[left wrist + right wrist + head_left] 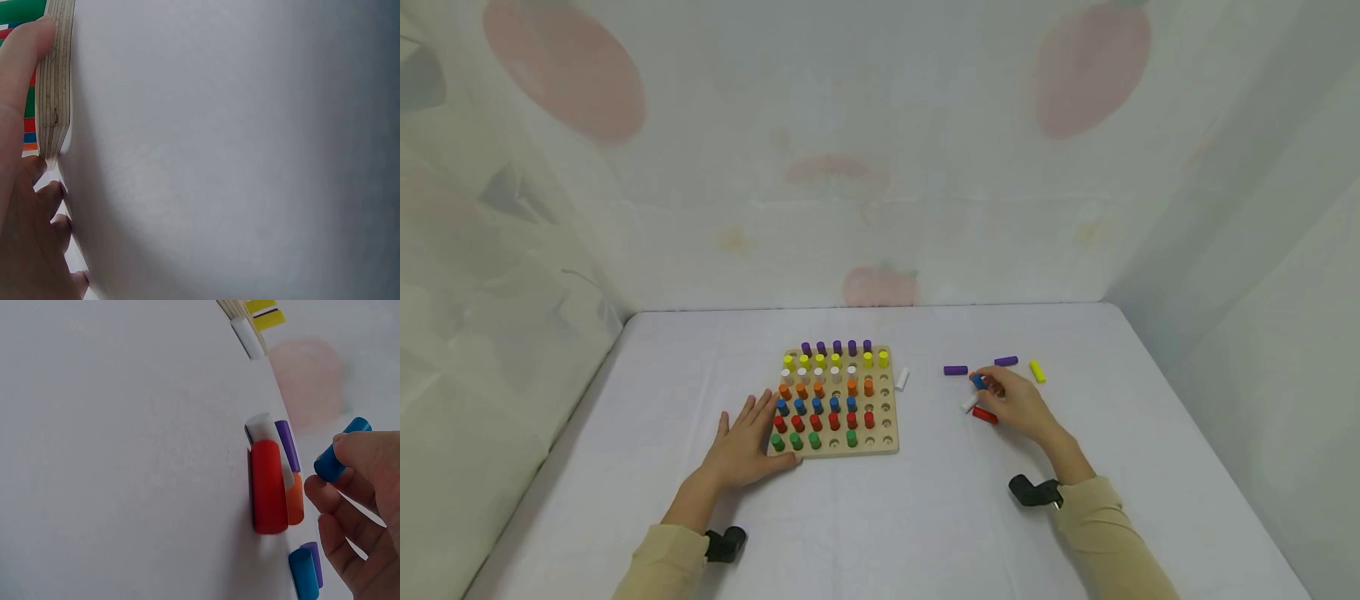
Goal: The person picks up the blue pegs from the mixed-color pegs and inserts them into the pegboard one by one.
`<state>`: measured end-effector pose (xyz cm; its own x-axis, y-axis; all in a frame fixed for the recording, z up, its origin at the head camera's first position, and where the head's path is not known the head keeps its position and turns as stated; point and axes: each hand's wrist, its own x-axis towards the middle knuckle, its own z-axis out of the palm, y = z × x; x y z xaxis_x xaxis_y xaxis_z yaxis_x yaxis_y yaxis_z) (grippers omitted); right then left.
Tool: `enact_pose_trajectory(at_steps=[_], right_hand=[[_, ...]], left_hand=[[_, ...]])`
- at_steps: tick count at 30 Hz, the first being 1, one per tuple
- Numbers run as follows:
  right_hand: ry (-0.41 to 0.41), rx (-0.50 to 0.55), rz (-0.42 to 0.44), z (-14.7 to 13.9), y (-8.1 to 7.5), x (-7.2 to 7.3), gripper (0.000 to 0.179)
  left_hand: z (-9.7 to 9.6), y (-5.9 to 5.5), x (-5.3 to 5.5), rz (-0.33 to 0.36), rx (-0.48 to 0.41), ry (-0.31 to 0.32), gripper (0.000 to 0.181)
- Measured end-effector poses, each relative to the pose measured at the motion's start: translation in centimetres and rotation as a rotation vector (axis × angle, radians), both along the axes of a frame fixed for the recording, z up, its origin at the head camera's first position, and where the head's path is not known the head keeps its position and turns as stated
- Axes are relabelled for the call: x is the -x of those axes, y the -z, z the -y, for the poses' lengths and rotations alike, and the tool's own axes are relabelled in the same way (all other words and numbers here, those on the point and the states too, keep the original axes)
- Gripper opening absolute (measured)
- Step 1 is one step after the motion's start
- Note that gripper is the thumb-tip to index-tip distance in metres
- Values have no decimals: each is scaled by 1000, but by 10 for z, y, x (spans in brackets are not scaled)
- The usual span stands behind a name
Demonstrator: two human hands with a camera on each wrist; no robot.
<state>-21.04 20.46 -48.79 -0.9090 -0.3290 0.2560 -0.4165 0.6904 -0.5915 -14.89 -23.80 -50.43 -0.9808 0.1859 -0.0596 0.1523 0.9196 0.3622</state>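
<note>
My right hand [1021,405] pinches a blue peg [328,464] between thumb and fingertips, above the loose pegs on the right. Below and beside it lie a red peg [269,487], a white peg [971,403] and an orange peg [295,501]. On the left, a wooden pegboard [877,451] carries rows of purple, yellow, white, orange, blue, red and green pegs, with some holes bare, mostly toward its right side. My left hand [741,452] rests at the board's near left corner, fingers extended along its left side and thumb on its front edge.
One white peg [902,379] lies just right of the board. Purple pegs [956,371] and a yellow peg [1037,372] lie farther back on the right. Another blue peg [304,574] lies on the white-covered table [910,525]. Pale fabric walls [880,233] surround it.
</note>
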Motion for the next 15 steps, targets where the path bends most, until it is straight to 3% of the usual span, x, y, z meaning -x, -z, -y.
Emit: enact_pose_trajectory(at_steps=[15], right_hand=[[-53,10,-12,33,6,3,25]], left_hand=[[0,1,0,3,7,-5,111]])
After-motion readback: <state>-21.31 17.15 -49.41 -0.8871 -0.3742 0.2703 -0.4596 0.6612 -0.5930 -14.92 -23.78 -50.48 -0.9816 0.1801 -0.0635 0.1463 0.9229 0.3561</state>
